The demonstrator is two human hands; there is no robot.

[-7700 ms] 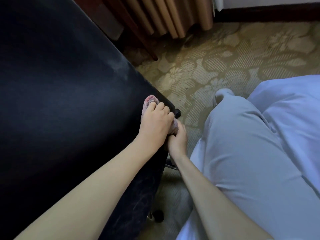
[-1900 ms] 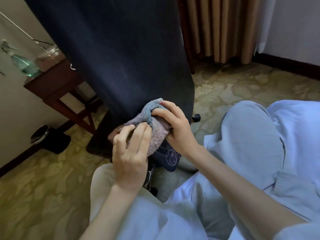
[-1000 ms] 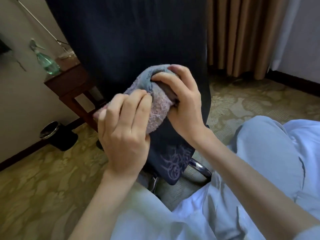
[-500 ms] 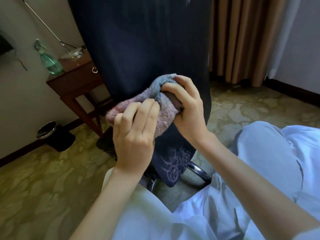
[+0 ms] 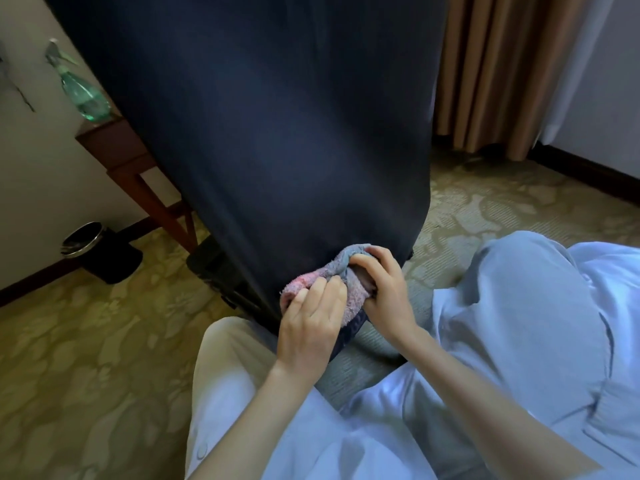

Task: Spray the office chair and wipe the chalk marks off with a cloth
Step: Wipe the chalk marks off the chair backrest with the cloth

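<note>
A green spray bottle (image 5: 81,90) stands on the wooden tabletop (image 5: 114,142) at the far left, well apart from both hands and up-left of the fingers. Below it, a dark waste bin (image 5: 100,251) sits on the patterned carpet (image 5: 69,358), left of the fingers.

The office chair (image 5: 277,133) fills the centre: its dark backrest rises directly above the fingers, and its lower edge lies just behind them. No chalk marks can be made out on the visible dark surface.

The cloth (image 5: 332,282), a pink and grey-blue terry piece, is bunched against the lower edge of the chair back, held between both hands.

The left hand (image 5: 311,323) grips the pink left portion of the cloth from below; its fingers (image 5: 318,289) are curled over the fabric, with the fingertips pressed into it.

The right hand (image 5: 384,292) grips the grey-blue right portion; its fingers (image 5: 363,261) are clenched over the top fold, with the thumb tucked beneath. The two hands are just beside each other, with the cloth between them.

Right of the fingers, a knee in light blue trousers (image 5: 519,306) is raised. Beige curtains (image 5: 502,71) hang up-right of the fingers, beyond the chair.
</note>
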